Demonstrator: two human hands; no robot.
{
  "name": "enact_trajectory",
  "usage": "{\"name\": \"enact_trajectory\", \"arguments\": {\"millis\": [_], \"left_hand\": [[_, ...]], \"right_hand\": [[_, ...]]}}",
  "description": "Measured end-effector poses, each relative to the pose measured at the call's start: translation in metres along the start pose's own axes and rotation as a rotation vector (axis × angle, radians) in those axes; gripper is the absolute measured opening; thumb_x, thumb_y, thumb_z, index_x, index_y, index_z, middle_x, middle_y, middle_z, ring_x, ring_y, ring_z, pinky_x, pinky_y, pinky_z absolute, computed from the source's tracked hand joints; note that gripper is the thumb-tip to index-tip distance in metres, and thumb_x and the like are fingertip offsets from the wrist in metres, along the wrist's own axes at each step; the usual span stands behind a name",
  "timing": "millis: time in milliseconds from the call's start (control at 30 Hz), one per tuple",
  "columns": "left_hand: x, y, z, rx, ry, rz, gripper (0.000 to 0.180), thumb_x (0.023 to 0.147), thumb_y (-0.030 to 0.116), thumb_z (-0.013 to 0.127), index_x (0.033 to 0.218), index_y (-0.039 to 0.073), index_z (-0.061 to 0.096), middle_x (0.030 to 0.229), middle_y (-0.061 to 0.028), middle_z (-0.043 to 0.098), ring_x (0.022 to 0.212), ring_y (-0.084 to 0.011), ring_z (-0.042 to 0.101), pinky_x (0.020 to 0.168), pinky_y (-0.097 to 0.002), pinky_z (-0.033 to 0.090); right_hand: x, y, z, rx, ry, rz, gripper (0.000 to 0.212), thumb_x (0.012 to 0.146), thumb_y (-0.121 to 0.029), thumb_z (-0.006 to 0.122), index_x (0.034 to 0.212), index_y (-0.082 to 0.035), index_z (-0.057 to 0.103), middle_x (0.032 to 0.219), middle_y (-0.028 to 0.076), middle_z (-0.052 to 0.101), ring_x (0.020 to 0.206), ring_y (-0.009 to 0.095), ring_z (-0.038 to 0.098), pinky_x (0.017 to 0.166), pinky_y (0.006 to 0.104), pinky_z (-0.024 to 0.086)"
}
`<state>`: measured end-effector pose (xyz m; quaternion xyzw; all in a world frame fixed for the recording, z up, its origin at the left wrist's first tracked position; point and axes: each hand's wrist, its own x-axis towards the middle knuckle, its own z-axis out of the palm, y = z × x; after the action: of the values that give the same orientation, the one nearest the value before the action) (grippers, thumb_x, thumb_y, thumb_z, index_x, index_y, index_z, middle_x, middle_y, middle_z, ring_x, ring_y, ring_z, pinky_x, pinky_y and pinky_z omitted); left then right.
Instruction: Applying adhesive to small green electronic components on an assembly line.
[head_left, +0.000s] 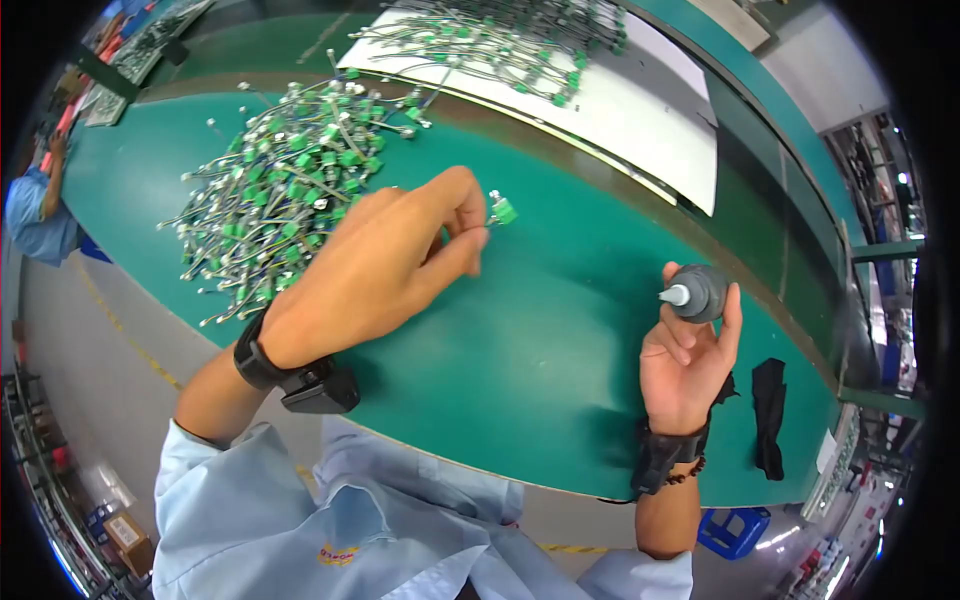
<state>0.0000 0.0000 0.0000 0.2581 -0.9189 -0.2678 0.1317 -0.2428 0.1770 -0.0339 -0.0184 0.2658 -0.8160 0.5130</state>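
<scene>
Between the thumb and fingers of my left hand [385,255] is a small wire lead with a green connector [504,211], its green end sticking out to the right. A large heap of similar leads with green connectors [290,180] lies just left of and beyond this hand. My right hand [690,365], palm up, has its fingers wrapped round a dark grey squeeze bottle [703,294]. The bottle's pale pointed nozzle [676,295] faces left, toward the connector, with a wide gap between them. Both wrists wear black straps with devices.
The green tabletop [500,380] spreads beneath both hands. Beyond it, a white board [640,130] carries rows of leads with green connectors [500,60]. A black cloth strip [768,415] lies at the right. A person in a blue shirt [42,210] is at the far left.
</scene>
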Motion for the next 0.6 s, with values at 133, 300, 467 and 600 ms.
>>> {"name": "enact_trajectory", "arguments": {"millis": [133, 300, 467, 600], "left_hand": [[0.017, 0.01, 0.036, -1.028, -0.068, -0.15, 0.011, 0.099, 0.014, 0.056, 0.102, 0.005, 0.051, 0.073, -0.0062, 0.066, 0.058, -0.0056, 0.057, 0.047, -0.0199, 0.035], [0.01, 0.017, 0.054, -1.341, -0.125, -0.328, 0.011, 0.099, 0.013, 0.056, 0.101, 0.002, 0.055, 0.077, -0.009, 0.069, 0.06, -0.0049, 0.058, 0.046, -0.0189, 0.035], [0.007, 0.023, 0.055, -1.382, -0.194, -0.477, 0.014, 0.098, 0.011, 0.058, 0.104, -0.001, 0.059, 0.085, -0.0117, 0.072, 0.064, -0.0073, 0.063, 0.047, -0.019, 0.04], [0.009, 0.026, 0.048, -1.314, -0.233, -0.509, 0.012, 0.096, 0.009, 0.061, 0.101, -0.002, 0.061, 0.083, -0.0115, 0.072, 0.066, -0.0094, 0.066, 0.048, -0.0194, 0.043]], "right_hand": [[-0.005, -0.002, 0.007, -0.188, 0.049, -0.183, 0.043, 0.102, -0.032, 0.047, 0.123, 0.006, 0.047, 0.122, 0.029, 0.055, 0.057, 0.013, 0.048, 0.041, 0.0201, 0.04], [-0.019, 0.002, 0.014, -0.502, -0.016, -0.442, 0.051, 0.1, -0.037, 0.048, 0.127, 0.006, 0.042, 0.122, 0.03, 0.053, 0.066, 0.019, 0.059, 0.046, 0.0198, 0.047], [-0.03, 0.003, 0.004, -0.822, -0.336, -0.734, 0.071, 0.093, -0.051, 0.055, 0.132, 0.005, 0.037, 0.123, 0.031, 0.051, 0.079, 0.029, 0.066, 0.054, 0.0233, 0.055], [-0.046, 0.002, 0.001, -1.069, -0.365, -0.893, 0.081, 0.089, -0.058, 0.056, 0.131, 0.008, 0.035, 0.122, 0.031, 0.05, 0.082, 0.032, 0.066, 0.059, 0.0288, 0.057]]}}
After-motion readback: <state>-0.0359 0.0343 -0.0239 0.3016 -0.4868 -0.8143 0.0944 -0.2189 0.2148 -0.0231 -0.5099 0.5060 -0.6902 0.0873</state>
